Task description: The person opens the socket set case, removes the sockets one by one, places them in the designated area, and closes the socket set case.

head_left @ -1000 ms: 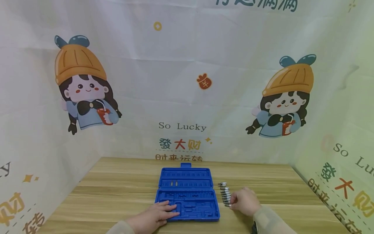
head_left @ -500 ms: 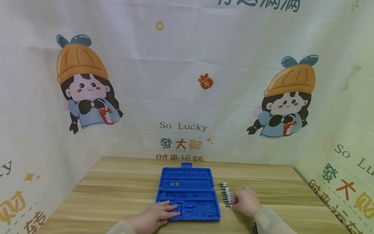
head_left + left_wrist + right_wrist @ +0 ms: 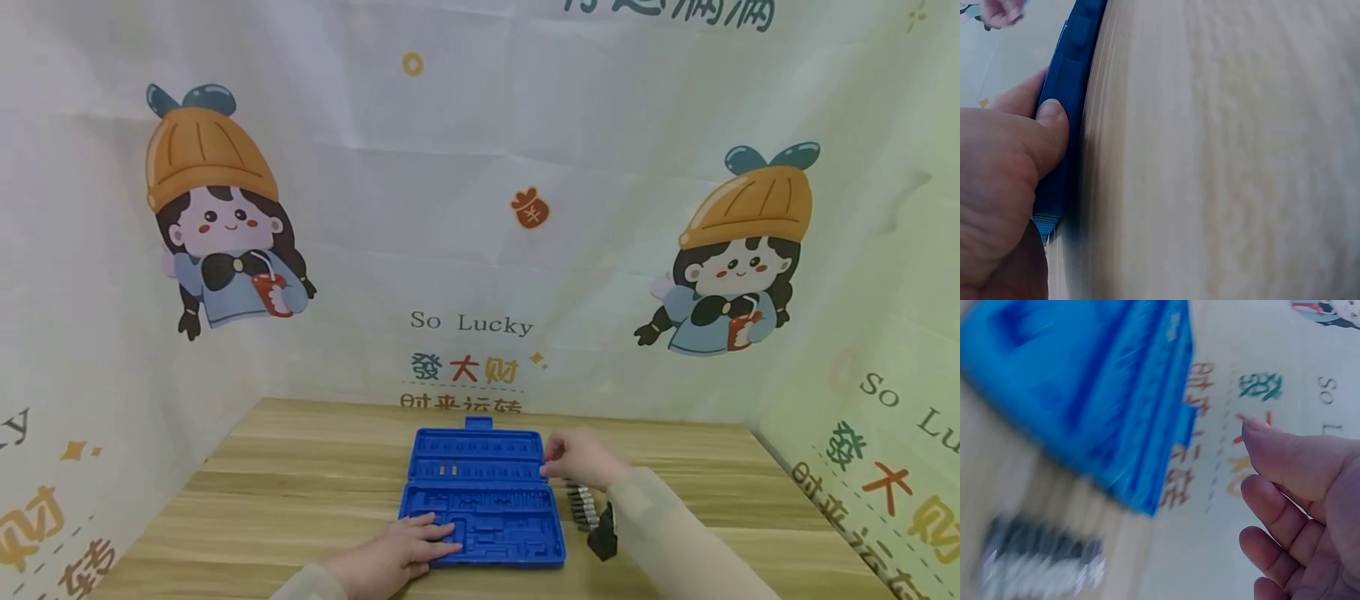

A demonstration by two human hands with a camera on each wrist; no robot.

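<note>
A blue plastic tool case [image 3: 480, 542] lies unfolded on the table, with moulded slots in both halves. Two small brass-coloured pieces [image 3: 447, 469] sit in its far half. My left hand [image 3: 393, 554] rests on the near left corner, fingers straight over the case; in the left wrist view the thumb [image 3: 1054, 128] touches the outer wall. Beside the far half's right edge is my right hand [image 3: 585, 457]. Its fingers [image 3: 1272, 547] are loosely bent, thumb apart from them, and nothing shows between them. Several silver-and-black bit sockets [image 3: 582, 508] lie in a row right of the case, partly behind the right wrist.
The wood-grain table [image 3: 300, 467] extends on both sides of the case. A printed cloth [image 3: 480, 250] hangs behind and at the sides. A black strap piece [image 3: 602, 537] is on the right wrist, near the sockets.
My right hand has left the near end of the socket row and moved away from me and to the left, to the far half's right edge. The left hand keeps its place.
</note>
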